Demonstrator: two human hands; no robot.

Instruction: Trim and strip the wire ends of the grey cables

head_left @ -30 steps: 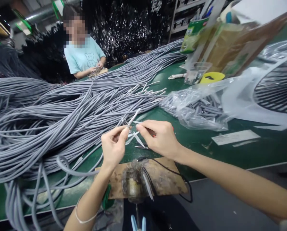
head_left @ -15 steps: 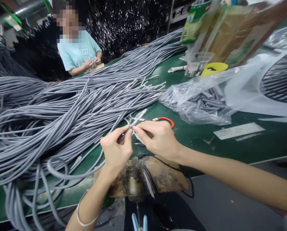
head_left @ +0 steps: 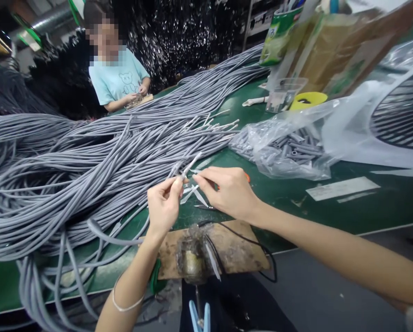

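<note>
My left hand (head_left: pixel 162 203) is closed, pinching a grey cable near its end. From its fingertips a white stripped end (head_left: pixel 194 162) points up and to the right. My right hand (head_left: pixel 229 191) is just to the right, a small gap from the cable, with thumb and forefinger drawn together; what they hold, if anything, is too small to make out. White strips (head_left: pixel 200 195) lie on the green table (head_left: pixel 278 207) below the fingers. Part of an orange handle (head_left: pixel 247 177) shows behind my right hand.
Long bundles of grey cables (head_left: pixel 71 184) cover the left side. A plastic bag of short grey tubes (head_left: pixel 296 147), a yellow dish (head_left: pixel 308 100) and a fan (head_left: pixel 400 110) are at right. Nearest me is a wooden board (head_left: pixel 241 249) with a taped device (head_left: pixel 192 260). A co-worker (head_left: pixel 119 76) sits across.
My left hand has shifted slightly left with the cable. My right hand has come away from the cable, leaving a gap. The orange handle is now more covered by my right hand.
</note>
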